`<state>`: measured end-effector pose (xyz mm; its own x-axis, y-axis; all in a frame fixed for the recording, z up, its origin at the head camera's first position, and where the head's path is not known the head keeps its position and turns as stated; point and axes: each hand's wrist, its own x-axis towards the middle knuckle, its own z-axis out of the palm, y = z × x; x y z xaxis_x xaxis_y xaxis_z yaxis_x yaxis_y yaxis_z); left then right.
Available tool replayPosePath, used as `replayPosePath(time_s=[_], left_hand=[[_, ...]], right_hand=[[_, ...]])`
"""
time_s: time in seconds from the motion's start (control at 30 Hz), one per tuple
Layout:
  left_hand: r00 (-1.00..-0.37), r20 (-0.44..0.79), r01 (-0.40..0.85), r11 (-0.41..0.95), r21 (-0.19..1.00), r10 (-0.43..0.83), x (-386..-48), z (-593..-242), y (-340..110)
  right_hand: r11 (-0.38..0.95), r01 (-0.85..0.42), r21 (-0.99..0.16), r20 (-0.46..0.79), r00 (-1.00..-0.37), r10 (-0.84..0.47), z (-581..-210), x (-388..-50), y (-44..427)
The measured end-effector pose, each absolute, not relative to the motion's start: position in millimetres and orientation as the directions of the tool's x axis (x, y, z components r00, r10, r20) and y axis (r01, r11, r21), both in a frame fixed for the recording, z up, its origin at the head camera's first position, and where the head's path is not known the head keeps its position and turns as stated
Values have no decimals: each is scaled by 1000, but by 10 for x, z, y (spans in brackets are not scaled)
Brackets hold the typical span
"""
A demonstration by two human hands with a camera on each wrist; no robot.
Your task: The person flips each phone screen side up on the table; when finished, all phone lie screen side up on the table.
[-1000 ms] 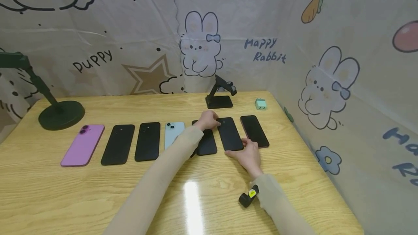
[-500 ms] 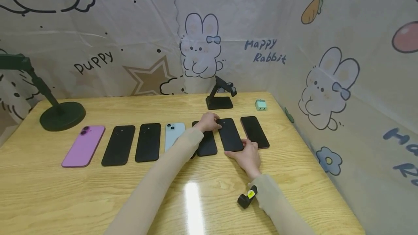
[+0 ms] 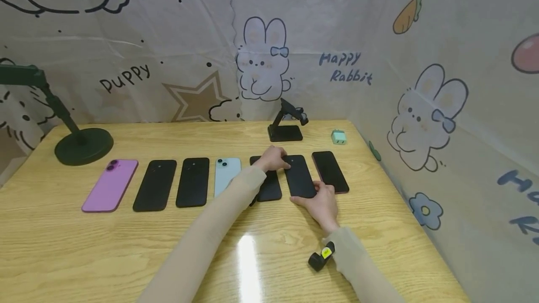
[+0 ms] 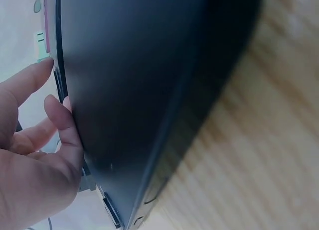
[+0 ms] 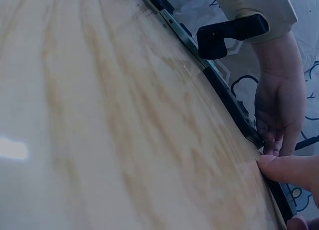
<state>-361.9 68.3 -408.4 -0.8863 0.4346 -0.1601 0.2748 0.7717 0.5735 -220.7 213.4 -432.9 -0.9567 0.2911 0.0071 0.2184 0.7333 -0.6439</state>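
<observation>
Both hands are at a black phone point(image 3: 300, 176), second from the right in a row of phones lying on the wooden table. The left hand point(image 3: 271, 158) holds its upper left corner between thumb and fingers, the forearm crossing over a neighbouring black phone point(image 3: 269, 186). At the lower end, the right hand point(image 3: 321, 204) grips with the thumb at the bottom left corner and fingers at the right edge. In the left wrist view, a large dark phone point(image 4: 119, 90) lies in front of the left hand point(image 4: 40, 155). The right wrist view shows the right thumb point(image 5: 286, 169) at a phone edge.
Leftward lie a light blue phone point(image 3: 226, 172), two black phones point(image 3: 193, 182) and a pink phone point(image 3: 110, 186); at right, a dark phone point(image 3: 330, 172). Behind stand a green lamp base point(image 3: 84, 146), a black stand point(image 3: 285, 133) and a mint plug point(image 3: 338, 137).
The head view has shifted slightly. Both hands remain at the same black phone, with little visible movement.
</observation>
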Motion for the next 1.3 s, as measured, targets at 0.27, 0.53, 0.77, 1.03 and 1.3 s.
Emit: replayPosePath(time_s=[0.27,0.53,0.77,1.03,1.3], left_hand=[[-886,-205,185,722,666,416,-3595,-4046,634],[-906,-166,137,642,754,389,-3767,-4240,650],[-897,-109,154,534,832,429,-4055,-4590,706],[-930,-41,185,562,807,365,-3559,-4066,696],[-914,-75,130,462,878,399,-3541,-4042,673]], right_hand=[[663,160,-732,52,-956,288,-4387,-2212,2194],[609,129,-783,68,-955,290,-4410,-2199,2257],[536,111,-837,64,-953,296,-4429,-2172,2298],[370,51,-927,58,-959,277,-4484,-2146,2354],[327,34,-944,61,-960,275,-4482,-2111,2370]])
